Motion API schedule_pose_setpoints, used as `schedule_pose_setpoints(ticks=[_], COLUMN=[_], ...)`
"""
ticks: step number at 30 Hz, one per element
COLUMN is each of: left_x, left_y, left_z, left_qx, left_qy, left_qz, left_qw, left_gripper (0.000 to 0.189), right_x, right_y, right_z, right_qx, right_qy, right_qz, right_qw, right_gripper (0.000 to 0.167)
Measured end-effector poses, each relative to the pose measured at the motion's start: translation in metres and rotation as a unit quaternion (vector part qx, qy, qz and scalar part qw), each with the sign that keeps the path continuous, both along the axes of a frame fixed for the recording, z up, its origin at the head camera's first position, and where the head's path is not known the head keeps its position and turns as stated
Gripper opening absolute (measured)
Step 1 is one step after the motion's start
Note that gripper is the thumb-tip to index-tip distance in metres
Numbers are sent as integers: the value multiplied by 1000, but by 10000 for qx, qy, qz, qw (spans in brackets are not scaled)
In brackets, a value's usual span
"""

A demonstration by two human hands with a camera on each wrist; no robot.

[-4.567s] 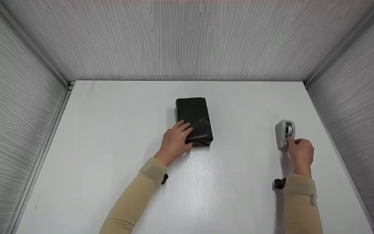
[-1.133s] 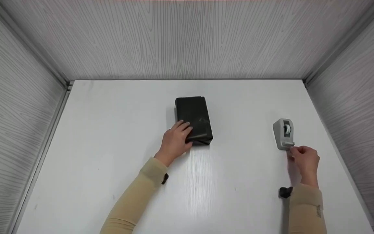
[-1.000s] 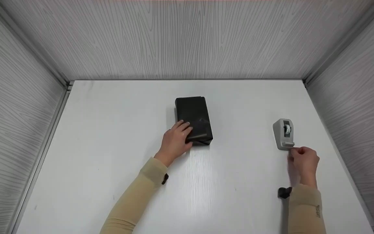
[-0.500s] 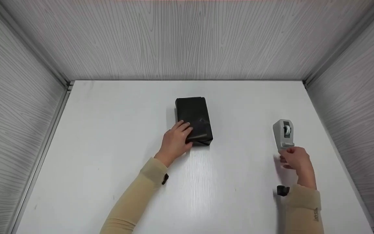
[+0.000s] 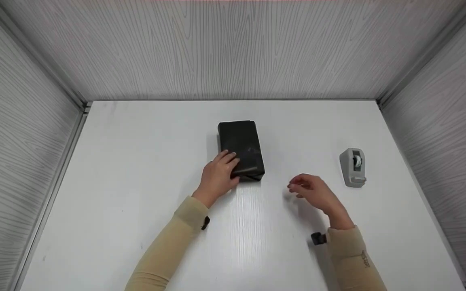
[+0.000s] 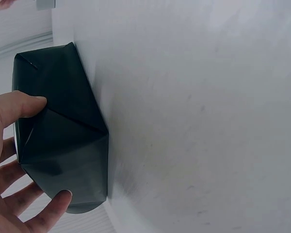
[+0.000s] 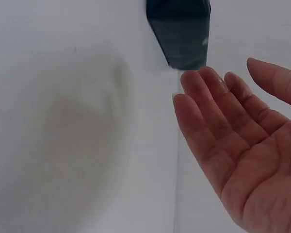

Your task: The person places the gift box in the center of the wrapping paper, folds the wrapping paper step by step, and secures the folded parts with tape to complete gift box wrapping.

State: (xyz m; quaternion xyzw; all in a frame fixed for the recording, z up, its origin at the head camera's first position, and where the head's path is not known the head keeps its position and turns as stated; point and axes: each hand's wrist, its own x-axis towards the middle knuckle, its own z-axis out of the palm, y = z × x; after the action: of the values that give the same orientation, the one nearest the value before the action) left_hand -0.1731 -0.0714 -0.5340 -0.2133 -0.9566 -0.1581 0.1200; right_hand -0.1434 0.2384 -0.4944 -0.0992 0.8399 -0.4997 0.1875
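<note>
Head view: blk wrapped pkg (image 5: 239,139) lies flat on the white desk (image 5: 144,161), approx. midway betw. its L & R edges, long sides running roughly far-to-near. L hand (image 5: 217,178) has it at the near-L corner, fingers over the top, thumb at the near end. R hand (image 5: 312,192) is in the air over the desk, betw. pkg & grey tape dispenser (image 5: 346,167), touching neither; fingers loosely bent. Dispenser stands near the desk's R edge w/ a tape roll (image 5: 357,161) in it. Beige sleeves (image 5: 172,242) on both arms; wood-grain panel (image 5: 233,48) rises behind the far edge.

L wrist view: thumb's pressed on the pkg's folded end, other fingers curled along its side, so L hand grips it. Sth. grey at the top is too cropped to ID.

R wrist view: palm shows, fingers slightly curved, thumb well apart from them. Shiny patch on one fingertip, can't tell what. Pkg's near end sits beyond the fingertips.
</note>
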Motion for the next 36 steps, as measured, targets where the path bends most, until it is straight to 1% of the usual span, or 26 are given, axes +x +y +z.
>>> schedule_pose_setpoints(ticks=[3,6,9,11,17,23,29,36], left_x=[0,0,0,0,-1,-1,-1,-1], left_y=[0,0,0,0,0,0,1,1], left_z=[0,0,0,0,-1,-2,0,1], left_qx=[-15,-52,-109,-142,-134,-83,-75,-125], left_qy=[23,-28,-74,-101,-82,-55,-54,-6], left_qz=[18,44,70,81,57,56,43,52], left_qw=[10000,10000,9999,9998,9999,9999,9999,9999], left_gripper=[50,51,51,51,50,50,49,48], right_x=[1,-3,-5,-7,-14,-21,-23,-22], right_y=[-27,-47,-67,-77,-93,-102,-107,-109], right_z=[-3,-20,-26,-27,-28,-29,-31,-36], right_qx=[-362,-705,-954,-1099,-1336,-1652,-1723,-1786], right_qy=[-57,-124,-204,-257,-368,-635,-1025,-1291], right_qz=[412,683,873,912,724,651,246,-144], right_qw=[9985,9951,9914,9894,9877,9821,9794,9753], right_gripper=[24,26,27,26,23,25,23,26])
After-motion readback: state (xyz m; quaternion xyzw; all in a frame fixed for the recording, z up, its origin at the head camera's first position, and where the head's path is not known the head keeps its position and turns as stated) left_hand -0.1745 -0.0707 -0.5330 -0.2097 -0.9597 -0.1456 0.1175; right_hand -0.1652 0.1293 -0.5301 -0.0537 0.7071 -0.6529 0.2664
